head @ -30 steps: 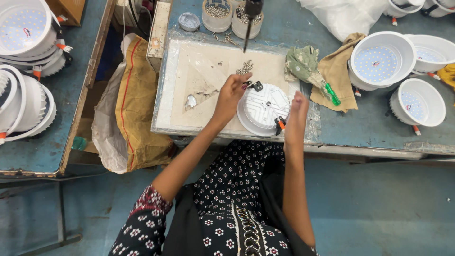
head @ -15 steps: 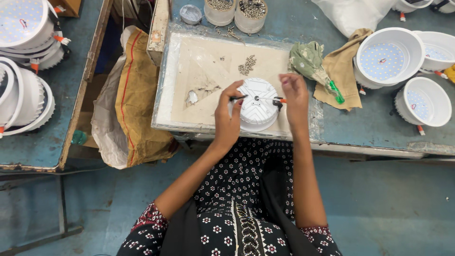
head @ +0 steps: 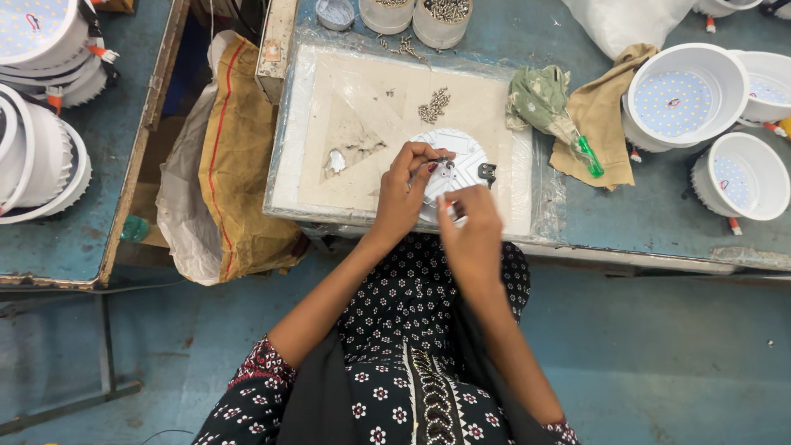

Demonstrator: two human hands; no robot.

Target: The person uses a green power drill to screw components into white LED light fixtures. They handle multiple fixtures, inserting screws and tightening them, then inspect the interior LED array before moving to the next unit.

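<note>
A white round lamp housing lies back side up on a plastic-covered board. My left hand reaches over its left side, thumb and fingers pinched on a small metal part at the housing's centre. My right hand hovers over the housing's near edge with fingers curled; what it holds is hidden. A small black clip sits on the housing's right side. A little heap of screws lies on the board just beyond it.
Two tubs of screws stand at the back. A green-handled tool lies on cloths at the right, beside white lamp housings. More housings are stacked on the left table; a sack hangs in the gap.
My left hand came from the housing's top left to its centre and pinched a small part. My right hand moved from the housing's right edge to its near edge.
</note>
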